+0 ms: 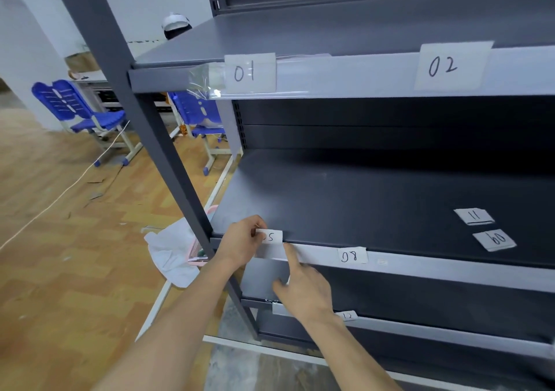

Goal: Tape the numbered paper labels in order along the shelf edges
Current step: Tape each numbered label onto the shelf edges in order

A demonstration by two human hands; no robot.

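Observation:
A grey metal shelf unit fills the view. Labels "01" (250, 72) and "02" (450, 66) are stuck on the top shelf's pale edge strip (345, 75). On the middle shelf's edge (420, 266), my left hand (240, 245) pinches a white label ending in "5" (271, 236) at the left end. My right hand (303, 285) presses its index fingertip on the strip just below that label's right corner. Label "08" (353, 255) sits further right on the same edge. Loose labels "11" (474, 215) and "09" (495, 239) lie on the middle shelf. A label (348, 315) shows on the lower edge.
The shelf's dark upright post (168, 156) runs diagonally left of my hands. A crumpled strip of clear tape (205, 81) hangs beside "01". A white bag over a pink basket (177, 252) lies on the wooden floor. Blue chairs (81, 111) and a white cable (60, 195) are at the left.

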